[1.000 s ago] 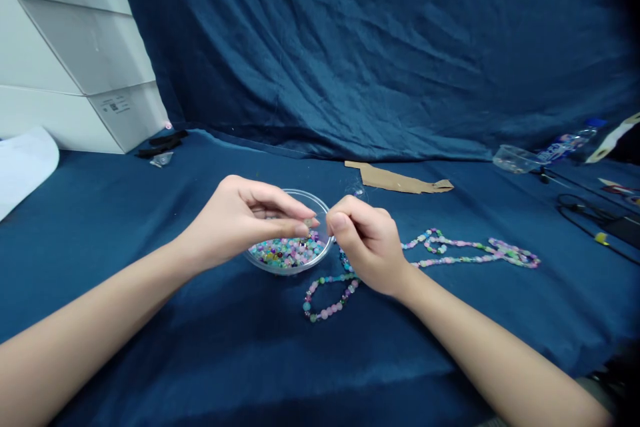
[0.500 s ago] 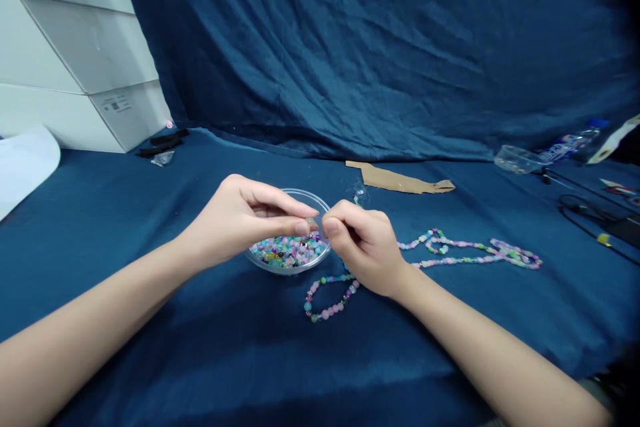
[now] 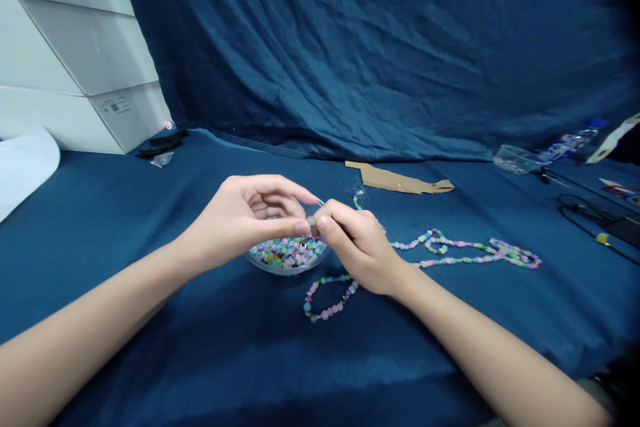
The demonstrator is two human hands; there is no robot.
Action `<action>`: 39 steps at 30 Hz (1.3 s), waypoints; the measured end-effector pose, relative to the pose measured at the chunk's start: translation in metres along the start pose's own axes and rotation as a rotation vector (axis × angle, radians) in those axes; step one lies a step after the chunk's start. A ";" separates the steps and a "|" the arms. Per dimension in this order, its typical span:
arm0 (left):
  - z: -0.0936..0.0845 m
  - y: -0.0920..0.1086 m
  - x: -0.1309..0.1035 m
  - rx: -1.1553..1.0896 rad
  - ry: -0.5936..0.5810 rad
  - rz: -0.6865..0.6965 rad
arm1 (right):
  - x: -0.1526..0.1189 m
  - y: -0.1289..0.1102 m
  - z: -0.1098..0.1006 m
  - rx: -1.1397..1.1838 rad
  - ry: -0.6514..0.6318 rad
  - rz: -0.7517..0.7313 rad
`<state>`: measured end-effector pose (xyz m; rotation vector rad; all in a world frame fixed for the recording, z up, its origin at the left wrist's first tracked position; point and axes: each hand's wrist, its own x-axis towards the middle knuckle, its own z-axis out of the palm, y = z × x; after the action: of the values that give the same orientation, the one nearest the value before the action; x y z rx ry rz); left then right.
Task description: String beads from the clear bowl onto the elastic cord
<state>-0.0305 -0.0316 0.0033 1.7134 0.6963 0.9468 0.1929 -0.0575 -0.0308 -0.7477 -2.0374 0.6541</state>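
My left hand [image 3: 265, 210] has its thumb and forefinger apart, the thumb tip beside a small pale green bead [image 3: 311, 220]. My right hand [image 3: 357, 237] is closed, thumb against forefinger, with the bead at its fingertips. A short bit of clear string [image 3: 320, 202] shows by the left forefinger's tip. Below and behind both hands is a clear round bowl [image 3: 285, 272] of mixed small beads [image 3: 285, 252], partly covered by them. A looped strand of pastel beads [image 3: 333, 312] lies in front of the right hand and passes out of sight beneath it.
More beaded strand [image 3: 465, 260] trails right across the blue cloth. Behind it lies a torn cardboard strip [image 3: 400, 180]. A clear tub [image 3: 517, 160], a bottle [image 3: 575, 140] and black cables [image 3: 590, 217] are at right. White boxes [image 3: 85, 47] stand at left.
My left forefinger and thumb have spread apart. My right fingertips have moved slightly left, up to the bead, which now shows between the two hands.
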 end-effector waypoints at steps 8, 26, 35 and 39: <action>0.000 0.006 0.001 0.083 0.057 0.114 | 0.002 0.001 -0.002 0.048 -0.003 -0.053; -0.005 -0.010 0.025 1.017 -0.433 -0.085 | 0.009 0.003 -0.003 0.499 0.225 0.127; -0.003 0.007 0.010 0.422 -0.112 -0.080 | 0.003 0.001 -0.006 0.100 0.228 0.021; -0.004 0.012 0.004 0.148 -0.025 -0.104 | 0.000 -0.001 -0.005 -0.012 0.168 -0.064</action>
<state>-0.0311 -0.0300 0.0161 1.7957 0.8485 0.8178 0.1968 -0.0568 -0.0276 -0.7165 -1.9046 0.5248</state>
